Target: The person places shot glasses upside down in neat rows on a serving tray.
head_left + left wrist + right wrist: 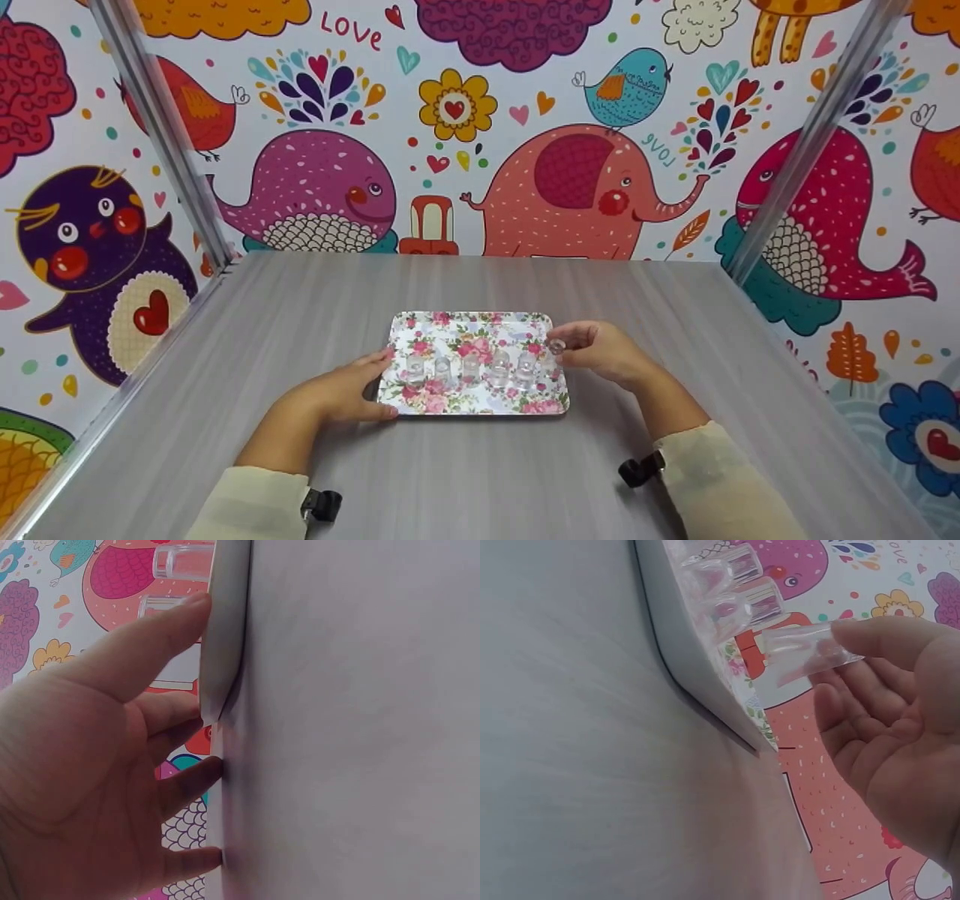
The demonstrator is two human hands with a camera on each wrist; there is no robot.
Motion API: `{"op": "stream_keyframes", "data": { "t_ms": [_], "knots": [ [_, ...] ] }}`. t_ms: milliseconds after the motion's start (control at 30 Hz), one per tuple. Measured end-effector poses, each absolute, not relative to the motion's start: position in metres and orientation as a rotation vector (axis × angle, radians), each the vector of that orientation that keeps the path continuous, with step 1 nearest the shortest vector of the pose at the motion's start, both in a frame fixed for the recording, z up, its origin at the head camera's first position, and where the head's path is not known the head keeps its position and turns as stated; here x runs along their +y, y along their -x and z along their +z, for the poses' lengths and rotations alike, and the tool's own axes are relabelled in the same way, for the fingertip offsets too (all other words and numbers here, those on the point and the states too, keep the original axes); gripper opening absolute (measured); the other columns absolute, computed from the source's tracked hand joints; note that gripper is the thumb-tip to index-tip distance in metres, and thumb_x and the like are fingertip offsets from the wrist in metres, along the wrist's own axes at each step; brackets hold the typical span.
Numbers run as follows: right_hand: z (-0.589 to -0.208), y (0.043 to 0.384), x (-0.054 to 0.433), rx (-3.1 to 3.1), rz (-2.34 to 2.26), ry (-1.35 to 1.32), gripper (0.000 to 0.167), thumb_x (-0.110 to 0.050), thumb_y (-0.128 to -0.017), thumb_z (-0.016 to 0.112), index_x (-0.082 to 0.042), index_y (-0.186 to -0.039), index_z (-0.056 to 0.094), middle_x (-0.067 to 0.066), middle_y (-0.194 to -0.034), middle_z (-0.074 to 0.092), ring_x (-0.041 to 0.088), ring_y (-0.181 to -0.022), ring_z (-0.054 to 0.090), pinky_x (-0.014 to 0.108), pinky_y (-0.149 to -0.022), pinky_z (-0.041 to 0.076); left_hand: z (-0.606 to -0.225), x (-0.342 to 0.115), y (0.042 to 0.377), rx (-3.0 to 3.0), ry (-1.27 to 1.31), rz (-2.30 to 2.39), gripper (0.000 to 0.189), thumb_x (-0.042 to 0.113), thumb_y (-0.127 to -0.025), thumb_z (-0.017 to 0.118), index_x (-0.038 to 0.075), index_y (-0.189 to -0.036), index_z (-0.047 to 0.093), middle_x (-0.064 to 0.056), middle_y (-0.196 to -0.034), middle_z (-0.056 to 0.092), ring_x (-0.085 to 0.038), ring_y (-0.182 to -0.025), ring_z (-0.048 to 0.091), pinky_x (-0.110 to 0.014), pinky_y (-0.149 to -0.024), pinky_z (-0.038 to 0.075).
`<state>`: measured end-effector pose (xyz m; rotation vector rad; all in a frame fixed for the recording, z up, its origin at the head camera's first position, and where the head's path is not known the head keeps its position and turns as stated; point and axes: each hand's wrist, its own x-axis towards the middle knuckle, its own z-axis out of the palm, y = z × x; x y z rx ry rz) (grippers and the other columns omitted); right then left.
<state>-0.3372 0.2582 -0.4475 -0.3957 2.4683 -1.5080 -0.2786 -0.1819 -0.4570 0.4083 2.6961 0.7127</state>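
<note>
A small clear shot glass [556, 346] is pinched between the thumb and fingers of my right hand [604, 352], at the right edge of the floral tray [480, 405]. In the right wrist view the held glass [799, 652] is tilted, apart from the glasses on the tray. My left hand [341, 394] touches the tray's left end, its thumb at the front corner and its fingers spread along the side. Several similar clear glasses [471, 369] stand in a row across the tray.
The tray lies on a grey wood-grain table [480, 480]. Walls printed with cartoon animals [570, 195] stand behind and at the sides, with metal posts [169, 135] at the corners. A black wrist strap [322, 505] is on each arm.
</note>
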Motion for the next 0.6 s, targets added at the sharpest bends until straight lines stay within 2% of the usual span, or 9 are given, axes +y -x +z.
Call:
{"op": "stream_keyframes", "data": {
  "t_ms": [100, 233, 600],
  "knots": [
    [-0.449, 0.336, 0.256, 2.502, -1.443, 0.372, 0.034, -0.009, -0.091, 0.083, -0.009, -0.125, 0.078, 0.008, -0.111, 0.076, 0.020, -0.097, 0.065, 0.026, -0.085, 0.060, -0.457, -0.182, 0.279, 2.693, -0.411, 0.715, 0.101, 0.046, -0.091, 0.084, 0.011, -0.170, 0.031, -0.008, -0.180, 0.024, -0.044, -0.165, 0.024, -0.066, -0.131, 0.026],
    [-0.452, 0.335, 0.253, 2.521, -1.393, 0.368, 0.031, -0.008, -0.089, 0.084, -0.012, -0.119, 0.080, 0.007, -0.104, 0.074, 0.021, -0.093, 0.063, 0.026, -0.081, 0.058, -0.455, -0.181, 0.277, 2.692, -0.403, 0.720, 0.102, 0.046, -0.090, 0.085, 0.011, -0.169, 0.031, -0.008, -0.180, 0.024, -0.045, -0.164, 0.025, -0.067, -0.130, 0.026],
    [-0.459, 0.337, 0.249, 2.503, -1.294, 0.456, 0.028, -0.008, -0.092, 0.082, -0.016, -0.119, 0.081, 0.006, -0.113, 0.079, 0.019, -0.091, 0.061, 0.026, -0.073, 0.055, -0.454, -0.180, 0.275, 2.700, -0.414, 0.717, 0.103, 0.045, -0.089, 0.086, 0.011, -0.170, 0.031, -0.009, -0.180, 0.025, -0.047, -0.164, 0.026, -0.067, -0.130, 0.027]
  ]
}}
